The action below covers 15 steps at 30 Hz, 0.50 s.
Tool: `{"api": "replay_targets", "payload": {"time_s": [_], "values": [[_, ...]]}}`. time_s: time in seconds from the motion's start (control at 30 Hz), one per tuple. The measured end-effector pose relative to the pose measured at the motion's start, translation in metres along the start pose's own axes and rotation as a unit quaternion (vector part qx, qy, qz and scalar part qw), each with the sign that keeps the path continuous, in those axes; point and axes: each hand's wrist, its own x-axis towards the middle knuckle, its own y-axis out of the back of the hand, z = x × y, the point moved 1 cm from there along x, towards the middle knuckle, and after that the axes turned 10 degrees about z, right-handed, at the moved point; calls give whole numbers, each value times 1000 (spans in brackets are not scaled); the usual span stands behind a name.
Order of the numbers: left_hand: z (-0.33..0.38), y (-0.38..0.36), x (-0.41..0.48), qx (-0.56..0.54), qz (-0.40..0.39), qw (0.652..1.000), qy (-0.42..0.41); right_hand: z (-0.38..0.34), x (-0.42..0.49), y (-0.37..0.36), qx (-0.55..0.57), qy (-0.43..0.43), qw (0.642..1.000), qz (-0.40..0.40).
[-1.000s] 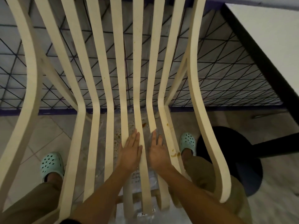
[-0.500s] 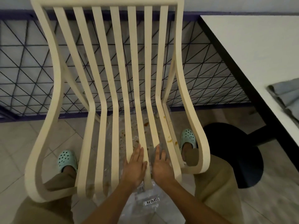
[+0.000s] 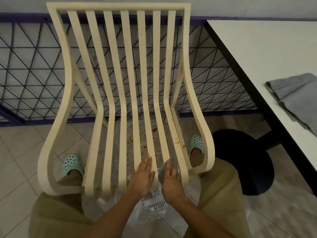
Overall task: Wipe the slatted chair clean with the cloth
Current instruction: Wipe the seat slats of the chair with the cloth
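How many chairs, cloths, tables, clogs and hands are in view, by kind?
Slatted chair: 1
Grey cloth: 1
White table: 1
Mint clogs: 2
Hands: 2, left hand and right hand
Total: 7

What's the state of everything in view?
chair: upright, brown stains on seat slats.
cloth: loosely folded on table, untouched.
left hand: flat on a seat slat, fingers straight.
right hand: at seat front, fingers blurred; grip unclear.
plastic sheet: crumpled on floor under chair, spattered.
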Motion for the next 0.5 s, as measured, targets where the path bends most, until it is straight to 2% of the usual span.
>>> {"api": "replay_targets", "payload": {"time_s": [0.5], "values": [[-11, 6, 20, -40, 31, 999, -17, -6, 15, 2, -50, 16, 999, 12]]}}
